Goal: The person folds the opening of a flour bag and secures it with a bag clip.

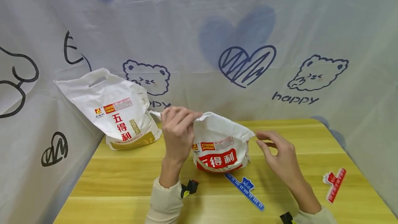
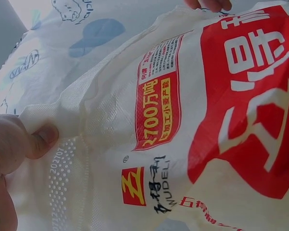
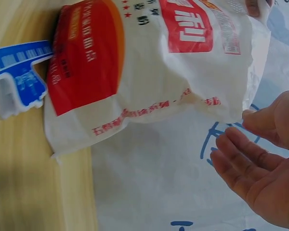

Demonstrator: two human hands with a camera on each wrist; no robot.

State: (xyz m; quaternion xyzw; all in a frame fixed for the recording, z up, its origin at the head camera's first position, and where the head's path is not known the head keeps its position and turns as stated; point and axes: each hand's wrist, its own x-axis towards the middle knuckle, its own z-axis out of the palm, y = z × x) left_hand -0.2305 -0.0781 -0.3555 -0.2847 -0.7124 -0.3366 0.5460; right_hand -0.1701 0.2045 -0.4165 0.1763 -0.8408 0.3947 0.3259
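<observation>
A white and red flour bag (image 1: 217, 158) stands on the table with its top rim folded over. My left hand (image 1: 178, 130) grips that folded top at the bag's left side; in the left wrist view the thumb (image 2: 47, 134) presses on the white fabric near a dotted print. At the opposite top corner, my right hand (image 1: 280, 155) pinches the edge between thumb and finger. The right wrist view shows its other fingers (image 3: 236, 159) loosely bent below the corner. A blue sealing clip (image 1: 245, 191) lies before the bag, close to its base.
Another white flour bag (image 1: 124, 113), with a gold base and a handle slot, leans against the cloth backdrop (image 1: 186, 89) at the left. A red sealing clip (image 1: 335, 185) lies on the right part of the wooden table (image 1: 124, 182).
</observation>
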